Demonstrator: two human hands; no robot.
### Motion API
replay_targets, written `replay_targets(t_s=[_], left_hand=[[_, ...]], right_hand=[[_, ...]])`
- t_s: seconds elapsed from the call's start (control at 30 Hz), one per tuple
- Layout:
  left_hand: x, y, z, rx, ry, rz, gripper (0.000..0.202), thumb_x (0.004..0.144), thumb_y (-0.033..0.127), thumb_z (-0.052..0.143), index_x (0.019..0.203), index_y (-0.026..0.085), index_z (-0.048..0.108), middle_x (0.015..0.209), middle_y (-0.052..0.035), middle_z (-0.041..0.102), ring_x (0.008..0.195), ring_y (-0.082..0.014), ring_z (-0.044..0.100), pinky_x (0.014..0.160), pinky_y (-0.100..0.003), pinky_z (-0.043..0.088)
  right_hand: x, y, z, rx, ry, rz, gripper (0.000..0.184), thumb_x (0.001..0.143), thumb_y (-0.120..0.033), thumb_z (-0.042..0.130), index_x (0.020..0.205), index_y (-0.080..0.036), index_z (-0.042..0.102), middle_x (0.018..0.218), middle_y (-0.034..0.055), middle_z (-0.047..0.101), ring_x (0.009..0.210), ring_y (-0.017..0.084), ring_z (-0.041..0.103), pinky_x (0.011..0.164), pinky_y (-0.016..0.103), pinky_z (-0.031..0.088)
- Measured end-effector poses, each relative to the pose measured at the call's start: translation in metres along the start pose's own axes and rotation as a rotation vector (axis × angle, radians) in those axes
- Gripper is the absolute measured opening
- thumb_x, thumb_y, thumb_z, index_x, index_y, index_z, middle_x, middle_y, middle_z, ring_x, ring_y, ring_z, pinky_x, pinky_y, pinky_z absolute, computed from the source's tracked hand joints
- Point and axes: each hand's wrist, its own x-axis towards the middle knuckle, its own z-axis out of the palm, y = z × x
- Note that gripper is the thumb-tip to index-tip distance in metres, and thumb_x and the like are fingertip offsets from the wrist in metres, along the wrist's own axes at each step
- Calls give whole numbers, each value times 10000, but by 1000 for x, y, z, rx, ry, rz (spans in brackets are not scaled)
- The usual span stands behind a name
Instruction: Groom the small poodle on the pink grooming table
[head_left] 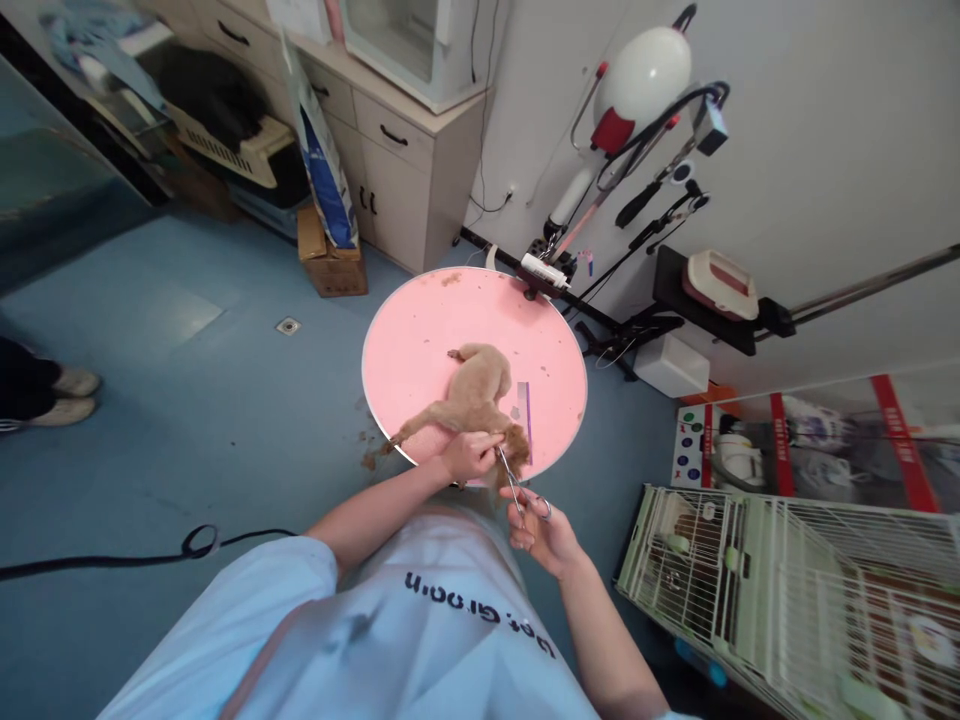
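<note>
Softly furred dog [478, 388], slender metal scissors [511, 476]

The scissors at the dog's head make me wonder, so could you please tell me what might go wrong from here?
The scissors in the right hand point toward the head of the dog, close to the left hand, so a sudden jerk could nick skin or fingers. The dog lies near the edge of the round pink table, one leg stretched out to the rim, so it might slip if it squirms. The purple-edged comb beside the head could get knocked off.
</note>
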Motion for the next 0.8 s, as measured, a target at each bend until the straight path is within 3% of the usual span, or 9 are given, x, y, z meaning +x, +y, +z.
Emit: replay_targets(t_s=[0.33, 0.5, 0.63, 0.8], left_hand=[[0, -2, 0, 2, -4, -7, 319, 818, 146, 425, 1056, 111, 635, 870, -82, 690, 782, -157, 652, 731, -280, 541], [-1, -3, 0, 2, -22, -21, 326, 813, 132, 410, 1044, 125, 640, 854, -73, 689, 766, -151, 648, 716, -277, 538], [0, -3, 0, 8, -38, -23, 309, 813, 127, 423, 1029, 131, 643, 853, -73, 684, 757, -148, 642, 703, -269, 530], [0, -2, -1, 8, -49, -33, 285, 811, 142, 445, 1012, 141, 646, 890, -67, 690, 782, -152, 648, 729, -275, 530]], right_hand=[[-2, 3, -2, -58, 70, -60, 401, 716, -290, 713, 1090, -180, 619, 601, -86, 457, 380, -9, 146, 365, 156, 117], [-8, 3, -5, -45, 34, -73, 410, 730, -308, 688, 1110, -177, 609, 559, -95, 437, 370, -1, 156, 367, 161, 139], [-2, 1, -8, 27, -56, -1, 469, 710, -430, 668, 1089, -158, 614, 619, -64, 485, 395, 18, 282, 413, 188, 230], [2, 1, -8, -23, 8, -2, 433, 707, -307, 713, 1105, -177, 606, 652, -72, 472, 394, -9, 215, 399, 164, 168]])
